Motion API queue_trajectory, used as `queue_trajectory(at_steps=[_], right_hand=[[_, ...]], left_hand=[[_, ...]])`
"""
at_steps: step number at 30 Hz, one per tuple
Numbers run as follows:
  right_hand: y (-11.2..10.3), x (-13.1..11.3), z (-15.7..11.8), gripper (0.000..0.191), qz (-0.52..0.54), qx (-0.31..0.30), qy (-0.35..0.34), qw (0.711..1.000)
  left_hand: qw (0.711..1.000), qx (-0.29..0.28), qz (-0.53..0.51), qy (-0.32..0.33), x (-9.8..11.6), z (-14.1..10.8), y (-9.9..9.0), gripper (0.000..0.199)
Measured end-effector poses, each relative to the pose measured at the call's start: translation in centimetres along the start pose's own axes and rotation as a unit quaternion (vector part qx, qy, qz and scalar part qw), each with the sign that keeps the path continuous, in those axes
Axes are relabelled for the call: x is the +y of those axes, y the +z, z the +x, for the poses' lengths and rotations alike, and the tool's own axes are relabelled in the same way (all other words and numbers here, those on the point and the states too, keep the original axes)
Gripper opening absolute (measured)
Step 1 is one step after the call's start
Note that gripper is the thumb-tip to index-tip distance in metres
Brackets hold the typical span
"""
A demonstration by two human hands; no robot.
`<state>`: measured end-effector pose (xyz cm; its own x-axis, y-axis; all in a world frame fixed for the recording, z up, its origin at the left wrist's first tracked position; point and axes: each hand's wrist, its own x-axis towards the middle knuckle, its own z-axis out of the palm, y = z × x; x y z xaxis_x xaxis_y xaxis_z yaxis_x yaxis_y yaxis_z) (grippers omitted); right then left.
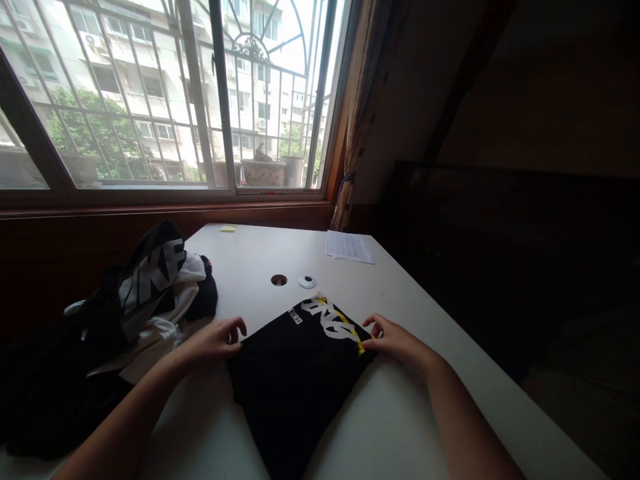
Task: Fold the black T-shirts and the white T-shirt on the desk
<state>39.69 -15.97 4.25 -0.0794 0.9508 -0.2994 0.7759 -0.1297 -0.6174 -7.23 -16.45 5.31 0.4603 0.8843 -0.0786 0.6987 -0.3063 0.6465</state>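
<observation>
head view: black cloth on table between left hand and right hand, thumbs at side corners; cannot tell if pinched.

Left hand, right hand at black garment; white table, clothes pile

Window: barred, beyond the far edge of the white table
Curtain: gathered near the far right corner
Light: daylight; shadow past the right edge

Both forearms are bare (each grip, too).
</observation>
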Motion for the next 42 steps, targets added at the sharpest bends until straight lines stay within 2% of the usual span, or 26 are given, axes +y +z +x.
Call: queue_trajectory(at_steps=[3, 8, 14, 17, 21, 24, 29, 34, 38, 42], right_hand=[[0.6, 0.1, 0.9, 0.054, -0.003, 0.075, -0.024, 0.997], [2.2, -0.2, 2.4, 0.033, 0.03, 0.23, -0.081, 0.969], [2.8, -0.2, 2.7, 0.039, 0.047, 0.265, -0.114, 0.956], [2.5, -0.5, 2.1, 0.039, 0.024, 0.251, -0.075, 0.965], [2.3, -1.4, 1.0, 0.046, 0.064, 0.145, -0.017, 0.987], [2.3, -2.0, 0.7, 0.05, 0.078, 0.107, -0.024, 0.991], [2.8, -2.4, 1.0, 0.054, 0.121, 0.09, -0.032, 0.988], [3.3, -3.5, 0.3, 0.05, 0.155, 0.041, -0.106, 0.981], [3.8, -4.5, -0.2, 0.05, 0.088, 0.058, -0.117, 0.987], [4.4, -4.6, 0.1, 0.046, 0.018, 0.121, -0.151, 0.981]], left_hand=[[0.998, -0.041, -0.036, -0.005, 0.4, -0.4, -0.4, 0.029], [0.983, -0.129, -0.117, -0.054, 1.8, -1.4, -1.0, 0.033], [0.939, -0.252, -0.224, -0.072, 3.5, -2.4, -0.6, 0.031], [0.921, -0.288, -0.254, -0.071, 3.6, -2.6, -0.5, 0.033], [0.896, -0.307, -0.308, -0.084, 3.5, -2.7, -0.6, 0.041], [0.881, -0.32, -0.333, -0.101, 3.6, -2.8, -0.4, 0.043], [0.854, -0.367, -0.357, -0.091, 3.7, -2.7, 1.2, 0.041], [0.817, -0.453, -0.354, -0.043, 4.8, -2.6, 3.2, 0.041], [0.804, -0.494, -0.331, -0.009, 6.0, -2.8, 3.7, 0.048], [0.811, -0.484, -0.329, -0.007, 6.3, -2.9, 3.1, 0.045]])
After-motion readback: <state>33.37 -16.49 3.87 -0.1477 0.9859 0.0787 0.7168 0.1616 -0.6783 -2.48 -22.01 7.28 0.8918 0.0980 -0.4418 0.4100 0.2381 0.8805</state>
